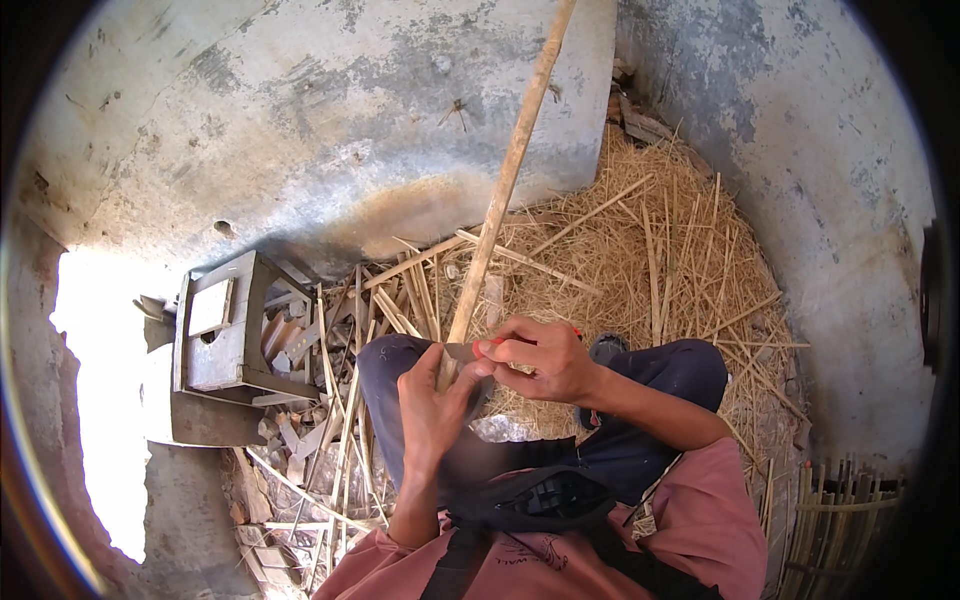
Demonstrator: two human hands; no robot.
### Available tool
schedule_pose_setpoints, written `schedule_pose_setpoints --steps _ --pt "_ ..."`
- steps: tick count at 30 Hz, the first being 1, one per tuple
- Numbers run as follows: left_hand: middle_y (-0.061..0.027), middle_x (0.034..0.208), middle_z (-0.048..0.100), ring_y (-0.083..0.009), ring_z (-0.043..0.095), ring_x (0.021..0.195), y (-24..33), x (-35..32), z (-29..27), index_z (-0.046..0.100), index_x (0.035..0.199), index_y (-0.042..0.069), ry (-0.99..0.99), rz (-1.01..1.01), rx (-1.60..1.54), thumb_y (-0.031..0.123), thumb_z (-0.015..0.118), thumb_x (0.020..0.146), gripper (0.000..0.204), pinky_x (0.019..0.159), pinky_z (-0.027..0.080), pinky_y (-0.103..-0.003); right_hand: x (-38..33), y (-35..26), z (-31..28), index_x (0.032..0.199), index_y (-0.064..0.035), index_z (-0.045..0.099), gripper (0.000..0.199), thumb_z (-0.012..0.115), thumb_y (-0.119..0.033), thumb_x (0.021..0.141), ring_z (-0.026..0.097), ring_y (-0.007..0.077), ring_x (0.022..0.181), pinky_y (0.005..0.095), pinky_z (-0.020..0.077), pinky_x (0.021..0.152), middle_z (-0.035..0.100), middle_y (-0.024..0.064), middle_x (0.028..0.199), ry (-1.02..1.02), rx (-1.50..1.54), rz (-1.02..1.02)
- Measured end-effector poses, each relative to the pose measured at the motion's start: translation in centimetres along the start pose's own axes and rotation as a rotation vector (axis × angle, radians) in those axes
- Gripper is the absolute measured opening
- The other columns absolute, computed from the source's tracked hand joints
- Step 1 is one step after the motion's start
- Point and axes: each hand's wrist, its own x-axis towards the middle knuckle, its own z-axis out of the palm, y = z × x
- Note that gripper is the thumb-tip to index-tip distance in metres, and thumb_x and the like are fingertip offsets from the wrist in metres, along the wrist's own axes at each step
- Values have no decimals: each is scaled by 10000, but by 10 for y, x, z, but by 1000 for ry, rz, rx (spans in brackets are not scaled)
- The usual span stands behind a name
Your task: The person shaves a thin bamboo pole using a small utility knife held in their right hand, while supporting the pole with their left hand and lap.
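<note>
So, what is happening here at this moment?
A seated person holds a long bamboo pole that slants up toward the wall. The left hand grips its lower end over the knees, and the right hand holds a knife with a red handle against it. Straw and cut strips cover the ground, and a small wooden stool lies tipped on the left.

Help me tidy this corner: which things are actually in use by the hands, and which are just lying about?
In use: long bamboo pole, held by left hand; knife with red handle, in right hand.

Lying about: small wooden stool, bamboo strips, straw pile, bundled slats.
</note>
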Motion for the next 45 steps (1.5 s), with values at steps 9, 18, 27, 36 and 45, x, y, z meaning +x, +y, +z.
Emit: schedule_pose_setpoints --steps 9,18,27,36,45 --pt "-55 632 591 -72 430 653 -8 0 4 679 893 -51 57 14 22 330 901 899 442 557 413 -309 2 -3 1 1031 -67 781 205 823 -33 834 736 185 690 317 588 560 753 76 984 36 -57 -2" --pt "-84 636 620 -74 447 641 -11 -1 4 669 888 -48 45 -28 24 329 898 900 441 557 432 -319 2 2 0 1038 -80 785 224 847 -52 825 739 188 698 314 599 573 756 65 983 17 -111 -27" --pt "-36 700 681 -75 622 656 -7 -16 0 685 906 -22 -43 -86 145 153 838 953 236 599 492 -266 20 28 -26 972 -54 754 92 816 -79 910 671 195 669 339 520 585 699 78 855 241 -78 118" --pt "-3 692 653 -47 550 651 -5 -20 -3 690 893 -12 -74 -69 109 163 834 954 235 595 443 -252 16 37 -28 1004 -44 758 106 807 -87 920 670 171 662 326 512 576 678 68 828 245 5 135" --pt "17 718 649 -39 544 671 -2 -20 -3 696 897 -7 -88 -115 60 182 827 971 242 604 437 -241 19 33 -34 1007 -43 759 108 809 -83 920 703 158 691 297 533 589 679 65 820 226 -39 116"
